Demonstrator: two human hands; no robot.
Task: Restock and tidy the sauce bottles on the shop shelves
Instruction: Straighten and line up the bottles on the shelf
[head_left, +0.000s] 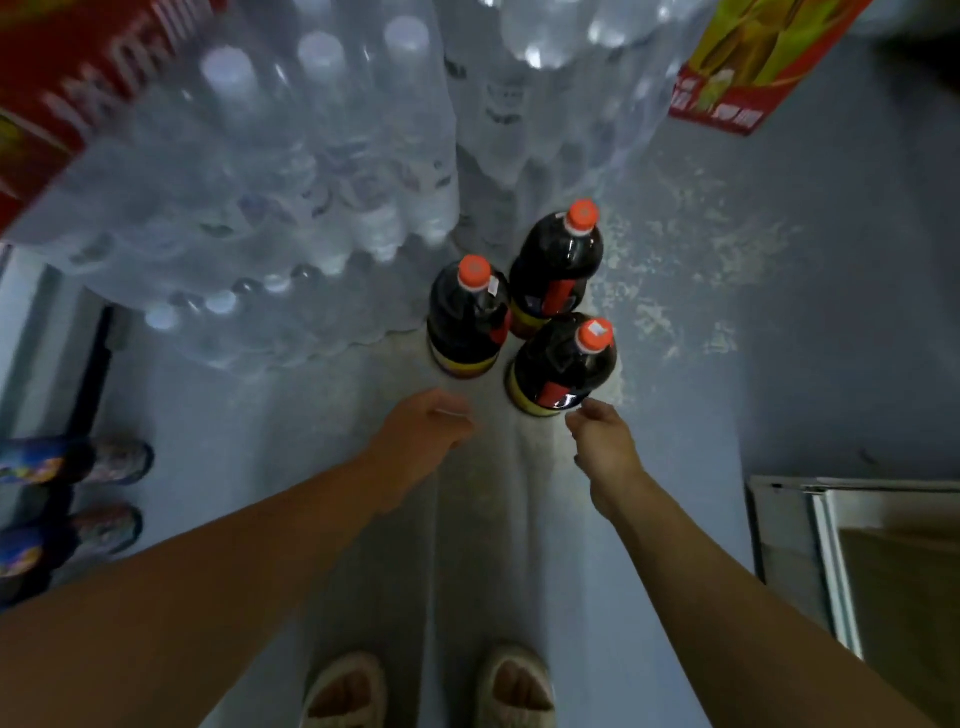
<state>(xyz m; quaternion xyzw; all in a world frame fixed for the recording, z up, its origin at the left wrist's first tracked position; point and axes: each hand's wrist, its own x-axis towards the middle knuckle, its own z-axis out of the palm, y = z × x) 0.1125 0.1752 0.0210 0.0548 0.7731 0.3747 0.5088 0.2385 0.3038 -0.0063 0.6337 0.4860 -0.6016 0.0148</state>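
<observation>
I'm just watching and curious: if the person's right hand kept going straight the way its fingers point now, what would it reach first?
Most likely the nearest dark sauce bottle. The right hand points up at its lower label, fingertips right beside it; whether they touch it yet I cannot tell from this one view.

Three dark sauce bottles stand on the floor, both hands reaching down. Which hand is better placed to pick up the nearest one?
Right. The right hand has its fingertips just beside the base of the nearest bottle. The left hand hangs over bare floor, nearer the left bottle, holding nothing.
</observation>
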